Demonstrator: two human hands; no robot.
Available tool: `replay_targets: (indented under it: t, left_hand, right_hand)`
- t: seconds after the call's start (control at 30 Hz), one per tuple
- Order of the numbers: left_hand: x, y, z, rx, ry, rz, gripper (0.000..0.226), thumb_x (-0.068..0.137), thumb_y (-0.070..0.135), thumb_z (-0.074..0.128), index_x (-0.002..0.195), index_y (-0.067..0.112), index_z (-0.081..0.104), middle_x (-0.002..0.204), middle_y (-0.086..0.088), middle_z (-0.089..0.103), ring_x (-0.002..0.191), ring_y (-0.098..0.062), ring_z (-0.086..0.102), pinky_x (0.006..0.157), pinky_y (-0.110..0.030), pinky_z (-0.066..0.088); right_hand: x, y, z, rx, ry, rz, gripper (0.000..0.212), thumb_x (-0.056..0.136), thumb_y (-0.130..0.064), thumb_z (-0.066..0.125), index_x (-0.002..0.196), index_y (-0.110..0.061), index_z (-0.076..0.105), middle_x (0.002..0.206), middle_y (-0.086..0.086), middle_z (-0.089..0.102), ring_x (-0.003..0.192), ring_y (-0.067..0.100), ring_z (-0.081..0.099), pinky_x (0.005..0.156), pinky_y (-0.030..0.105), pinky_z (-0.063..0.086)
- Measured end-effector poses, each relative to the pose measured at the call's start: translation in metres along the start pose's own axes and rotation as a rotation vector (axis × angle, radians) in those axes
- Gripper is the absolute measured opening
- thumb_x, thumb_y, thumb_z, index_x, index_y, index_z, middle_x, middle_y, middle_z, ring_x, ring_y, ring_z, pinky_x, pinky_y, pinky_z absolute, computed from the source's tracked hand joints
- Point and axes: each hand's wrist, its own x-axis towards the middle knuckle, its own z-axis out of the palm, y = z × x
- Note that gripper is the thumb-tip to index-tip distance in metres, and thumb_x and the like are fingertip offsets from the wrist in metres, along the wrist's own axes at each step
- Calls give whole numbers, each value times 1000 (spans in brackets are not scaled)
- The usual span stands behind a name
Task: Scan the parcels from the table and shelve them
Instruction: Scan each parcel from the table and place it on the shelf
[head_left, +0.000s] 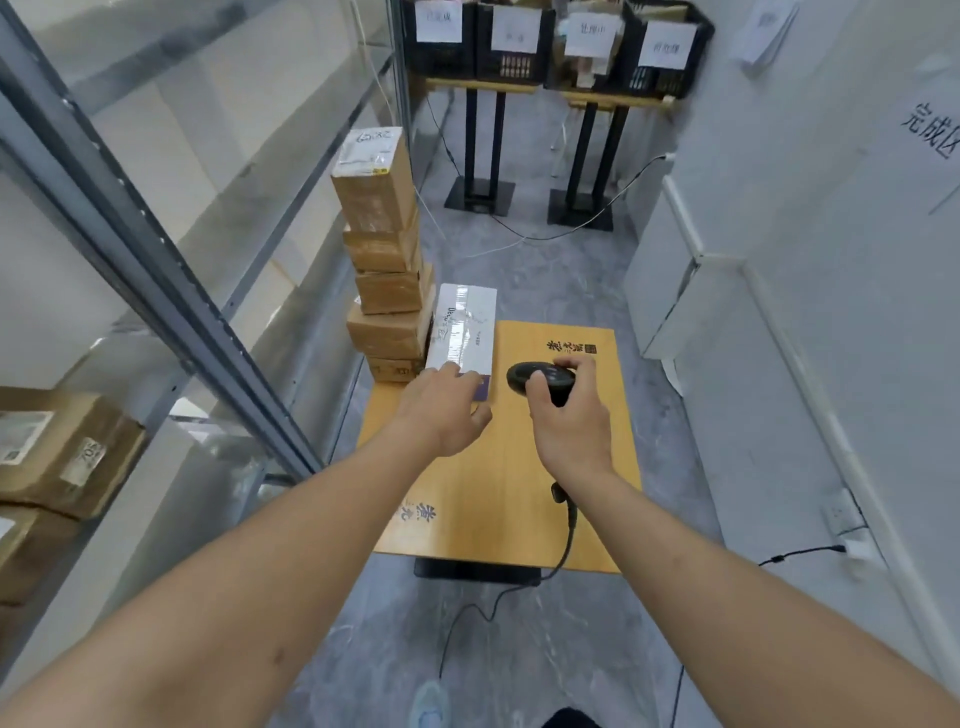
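Right hand: the right hand (569, 415) is curled round the handle of a black scanner (540, 379), thumb and fingers wrapped about it, the scanner's head pointing away from the person.
Scanner cord: a black cord (563, 540) runs back from under the right wrist, over the near edge of the table and down to the floor.
Left hand: the left hand (448, 410) lies just left of the scanner grip, its fingers laid over the near end of a white parcel (465, 335); whether they pinch it or only rest on it cannot be told.
White parcel: it lies flat on the table, beyond the left hand and just left of the scanner's head, with clear tape and a printed label on top.
Table: the wooden table (498, 478) lies under both hands, with dark printed characters near its near and far edges.
Stack of boxes: a stack of brown boxes (387, 249) stands at the table's far left corner, beyond the left hand and touching the white parcel's left side.
Shelf: a metal shelf (156, 270) runs along the left, well apart from the grip, with brown shelved boxes (57, 452) on it.
Crates: black crates (556, 47) with white paper labels sit on stands far beyond both hands.
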Motion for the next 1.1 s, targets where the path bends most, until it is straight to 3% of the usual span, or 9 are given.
replay_targets:
  t: [0.3,0.47,0.57,0.7,0.77,0.87,0.97,1.1]
  left_hand:
    - [104,-22,43,-101,-40,-148,60,97,53,57,144,16,54,143,-11,51,132,-36,49,101,-46,48]
    - [157,-27,73,-118,-67,-274,68,97,55,60,152,18,45,160,-15,36,146,-36,35,114,-44,37]
    - [186,-29,90,-152,-74,-332,71,93,56,65,148,16,48,153,-15,40,141,-36,39,113,-44,37]
    - [212,-30,112,-153,-63,-392,74,82,67,67,136,19,54,135,-12,47,129,-36,45,107,-48,42]
    - [220,-32,120,-124,-43,-425,74,79,70,68,132,20,53,137,-13,45,132,-38,41,111,-49,39]
    - [229,-36,126,-110,-4,-504,87,78,70,74,143,19,45,148,-18,35,140,-41,33,119,-47,29]
    - [233,-35,128,-112,3,-558,106,74,71,77,156,20,32,154,-18,28,138,-40,33,116,-44,30]
    - [235,-29,127,-119,-8,-615,117,65,75,80,158,27,27,147,-15,27,128,-40,36,110,-42,35]
  right_hand:
    - [98,44,60,-42,-75,78,30,101,-46,57,125,-33,48,94,-17,67,85,15,67,76,39,56]
    - [156,76,84,-31,-148,137,29,100,-47,57,125,-34,48,95,-16,68,84,8,66,72,33,51]
    - [183,93,92,-34,-182,159,29,101,-46,57,125,-33,48,92,-18,67,82,2,64,69,31,48]
    - [205,114,97,-52,-208,197,30,101,-47,57,126,-34,49,92,-18,68,84,5,65,75,34,52]
    - [211,121,98,-47,-218,220,29,101,-47,57,126,-34,49,92,-17,68,84,8,66,78,37,55]
    - [218,128,98,-32,-231,238,27,100,-47,58,123,-35,49,91,-16,69,84,9,67,78,36,55]
    - [223,131,96,-32,-241,242,27,100,-47,58,123,-35,49,92,-16,69,84,11,68,77,36,55]
    - [227,133,93,-30,-247,245,27,100,-47,58,123,-36,49,92,-16,69,83,12,68,77,39,57]
